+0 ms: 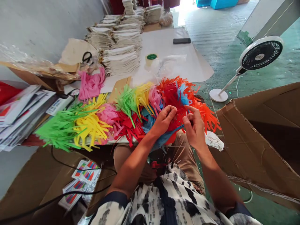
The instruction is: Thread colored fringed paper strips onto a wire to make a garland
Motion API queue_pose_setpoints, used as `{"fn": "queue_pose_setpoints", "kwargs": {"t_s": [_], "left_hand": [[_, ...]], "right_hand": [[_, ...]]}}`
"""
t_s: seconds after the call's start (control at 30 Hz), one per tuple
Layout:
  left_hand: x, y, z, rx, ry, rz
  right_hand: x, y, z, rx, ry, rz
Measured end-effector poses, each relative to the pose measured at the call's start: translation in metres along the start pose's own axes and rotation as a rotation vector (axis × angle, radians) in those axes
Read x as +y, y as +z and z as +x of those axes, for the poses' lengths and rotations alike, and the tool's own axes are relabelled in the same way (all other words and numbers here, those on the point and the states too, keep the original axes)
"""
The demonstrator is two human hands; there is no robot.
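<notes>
Several bundles of fringed paper tassels lie across the table edge before me. They include a green tassel, a yellow tassel, a pink tassel and an orange tassel. My left hand is closed in a pinch over the red fringed paper; what lies between its fingertips is too small to name. Just right of it, my right hand has its thumb and fingers curled together by a small pale sliver, which I cannot identify. Blue paper shows beneath both hands.
Stacks of white corded bundles fill the table's far left. A tape roll, a phone and scissors lie beyond the tassels. A fan stands right, behind an open cardboard box. Packets are piled left.
</notes>
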State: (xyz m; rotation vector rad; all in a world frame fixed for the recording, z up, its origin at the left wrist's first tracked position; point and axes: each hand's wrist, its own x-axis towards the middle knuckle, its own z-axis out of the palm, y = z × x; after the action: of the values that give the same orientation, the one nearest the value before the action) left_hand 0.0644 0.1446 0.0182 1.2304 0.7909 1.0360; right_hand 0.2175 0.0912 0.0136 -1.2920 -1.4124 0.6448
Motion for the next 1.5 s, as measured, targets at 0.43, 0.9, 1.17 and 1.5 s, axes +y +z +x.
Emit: {"fn": "queue_pose_setpoints", "kwargs": {"t_s": [0.43,0.9,1.17,1.5], "left_hand": [[0.001,0.002,-0.002,-0.041,-0.031,-0.058],[0.002,0.002,-0.008,-0.155,0.071,0.137],[0.007,0.004,-0.019,-0.167,0.183,0.498],[-0.002,0.010,-0.024,-0.137,0.272,1.186]], "right_hand": [[0.002,0.004,-0.004,-0.122,-0.091,0.084],[0.010,0.002,-0.006,-0.085,0.057,0.142],[0.007,-0.002,-0.003,0.055,0.066,0.012],[0.015,-0.015,0.020,0.493,0.109,0.333]]}}
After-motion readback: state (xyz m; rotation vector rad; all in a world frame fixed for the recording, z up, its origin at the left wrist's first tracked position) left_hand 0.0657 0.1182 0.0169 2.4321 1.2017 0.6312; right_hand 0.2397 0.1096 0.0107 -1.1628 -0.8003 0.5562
